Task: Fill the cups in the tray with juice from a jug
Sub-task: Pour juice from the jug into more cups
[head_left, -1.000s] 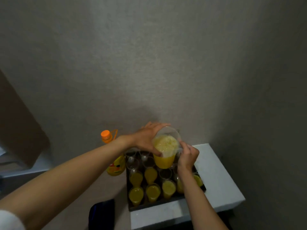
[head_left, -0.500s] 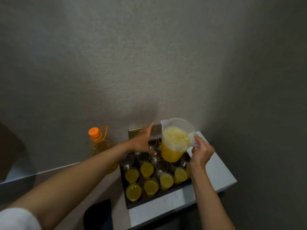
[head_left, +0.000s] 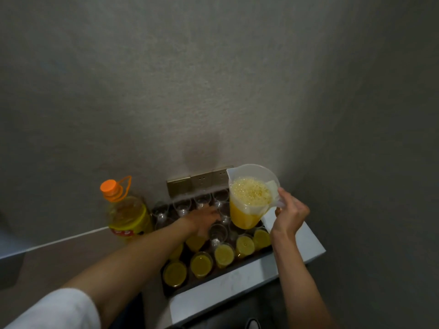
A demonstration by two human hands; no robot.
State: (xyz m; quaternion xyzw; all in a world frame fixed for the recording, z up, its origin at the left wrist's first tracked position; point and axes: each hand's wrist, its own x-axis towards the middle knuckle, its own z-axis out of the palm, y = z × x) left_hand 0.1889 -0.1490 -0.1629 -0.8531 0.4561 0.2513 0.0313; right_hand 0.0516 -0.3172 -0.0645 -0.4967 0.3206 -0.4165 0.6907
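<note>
My right hand [head_left: 288, 216] held the jug [head_left: 249, 198] by its handle, with my fingers curled around it; the handle itself was mostly hidden behind them. The jug was up in the air over the far right part of the tray [head_left: 174, 289], nearly upright, with foamy yellow juice [head_left: 250, 194] inside it.

My left hand [head_left: 205, 219] reached down among the empty cups [head_left: 183, 207] at the far side of the tray. It was dark and blurred there, so I could not tell if my fingers were apart or closed on a cup. One clear cup [head_left: 217, 232] stood just beside this hand.

The near rows of cups were filled [head_left: 200, 263] with juice. My left forearm covered some of them. The tray lay on a white table [head_left: 223, 290], which was cut off at the bottom edge. A big yellow bottle [head_left: 127, 214] with an orange cap [head_left: 109, 186] stood left of the tray, near the wall [head_left: 213, 79].
</note>
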